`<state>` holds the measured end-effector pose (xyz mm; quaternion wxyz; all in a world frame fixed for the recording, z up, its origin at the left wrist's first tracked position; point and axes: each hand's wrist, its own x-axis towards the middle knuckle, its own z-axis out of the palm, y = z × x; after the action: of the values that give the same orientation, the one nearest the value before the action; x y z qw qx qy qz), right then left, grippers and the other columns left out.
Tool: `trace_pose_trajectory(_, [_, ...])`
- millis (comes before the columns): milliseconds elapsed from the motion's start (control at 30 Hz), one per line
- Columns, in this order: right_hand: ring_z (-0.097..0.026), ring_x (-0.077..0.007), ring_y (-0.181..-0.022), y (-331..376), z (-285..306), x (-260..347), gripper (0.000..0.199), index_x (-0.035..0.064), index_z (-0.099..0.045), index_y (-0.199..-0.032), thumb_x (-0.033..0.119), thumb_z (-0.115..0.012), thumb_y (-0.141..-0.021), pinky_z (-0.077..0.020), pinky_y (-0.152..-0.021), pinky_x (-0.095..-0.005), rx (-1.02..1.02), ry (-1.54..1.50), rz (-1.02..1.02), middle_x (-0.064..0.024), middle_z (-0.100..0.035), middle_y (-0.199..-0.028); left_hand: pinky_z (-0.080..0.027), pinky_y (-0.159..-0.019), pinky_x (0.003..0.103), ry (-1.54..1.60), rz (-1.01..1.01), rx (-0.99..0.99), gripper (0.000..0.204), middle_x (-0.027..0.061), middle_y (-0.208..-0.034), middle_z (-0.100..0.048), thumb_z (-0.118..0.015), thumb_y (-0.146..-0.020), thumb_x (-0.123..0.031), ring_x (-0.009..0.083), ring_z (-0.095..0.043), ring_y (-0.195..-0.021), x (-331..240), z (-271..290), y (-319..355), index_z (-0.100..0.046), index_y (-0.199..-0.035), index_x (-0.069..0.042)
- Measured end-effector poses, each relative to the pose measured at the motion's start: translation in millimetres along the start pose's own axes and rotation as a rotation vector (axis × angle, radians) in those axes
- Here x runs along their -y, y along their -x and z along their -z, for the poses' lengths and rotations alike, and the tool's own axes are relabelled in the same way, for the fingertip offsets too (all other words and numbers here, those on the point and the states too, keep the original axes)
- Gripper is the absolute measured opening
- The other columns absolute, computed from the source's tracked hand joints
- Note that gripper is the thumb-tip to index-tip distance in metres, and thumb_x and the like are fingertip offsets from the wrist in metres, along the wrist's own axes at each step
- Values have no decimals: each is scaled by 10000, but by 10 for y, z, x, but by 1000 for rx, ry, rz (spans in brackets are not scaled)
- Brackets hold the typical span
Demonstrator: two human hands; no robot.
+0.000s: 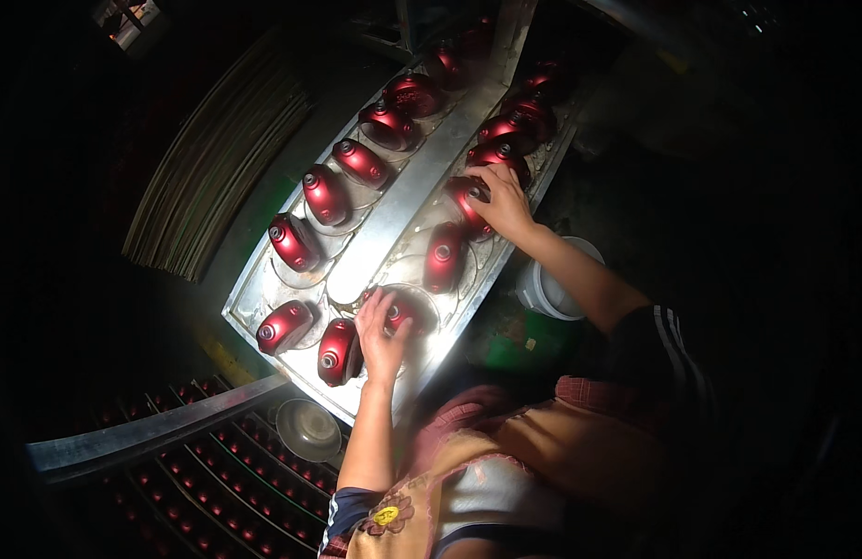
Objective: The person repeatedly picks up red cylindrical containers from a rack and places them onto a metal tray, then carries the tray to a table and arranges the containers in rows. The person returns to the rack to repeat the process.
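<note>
Rows of glossy red, rounded flat-sided bottles with short grey necks stand on round plates on a long metal table. My left hand (381,337) is at the near end, with thumb and fingers curled around a red bottle (398,315) and partly hiding it. Close to that hand stands another red bottle (338,352). Farther off on the right-hand row, my right hand (502,197) grips a red bottle (470,207) near its neck. Between the two hands, a red bottle (443,256) stands untouched.
A raised metal strip (417,177) runs along the table's middle, with more red bottles (326,194) to its left. A white bucket (552,284) stands right of the table. At lower left are a metal bowl (308,429), a metal bar (161,430) and racks of small red pieces.
</note>
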<state>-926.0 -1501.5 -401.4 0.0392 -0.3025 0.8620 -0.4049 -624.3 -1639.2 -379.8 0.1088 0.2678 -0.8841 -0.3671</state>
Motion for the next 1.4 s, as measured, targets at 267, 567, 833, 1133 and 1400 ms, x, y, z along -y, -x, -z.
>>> trace_pose_trajectory(267, [-406,-400,-1217,189,-361,150,750,78,-467,-1371,255,-835,-742,-382,-1053,-465,-16,17,-165,-204,-410,-1328,-326,-1154,400,190,214,68,276,117,-1419,-573,-707,-845,-48,310,-378,-1423,-31,-146,-492,-685,-1118,-75])
trace_pose_trajectory(567, [-480,-384,-1289,-232,-210,-194,885,79,-429,-1393,201,-862,-631,-443,-1050,-423,17,-118,-636,-207,-425,-1436,-407,-1116,372,467,269,173,303,260,-1473,-458,-661,-810,129,316,-410,-1418,-617,-641,-1146,-682,-1081,-3])
trace_pose_trajectory(833, [-602,-353,-1174,-605,160,-853,702,40,-555,-1311,237,-815,-689,-485,-976,-413,108,-219,-328,-192,-646,-1225,-437,-1084,350,769,341,225,327,240,-1464,-469,-621,-833,145,278,-500,-1331,-984,-1216,-1659,-640,-1139,32])
trace_pose_trajectory(1133, [-572,-339,-1208,-755,607,-1269,529,122,-609,-1249,478,-664,-862,-454,-1005,-437,-6,32,-509,-165,-629,-1240,-421,-1041,323,210,26,269,556,179,-1406,-541,-700,-858,-20,236,-545,-1240,-1683,-1417,-2078,-521,-1382,21])
trace_pose_trajectory(1400, [-637,-256,-1008,466,1390,-1258,576,58,-510,-1325,50,-741,-797,-536,-886,-372,-309,-329,-484,-143,-603,-1225,-506,-923,273,235,102,337,440,113,-1230,-668,-662,-905,-23,156,-648,-1068,-2353,-429,-1124,-570,-1333,29])
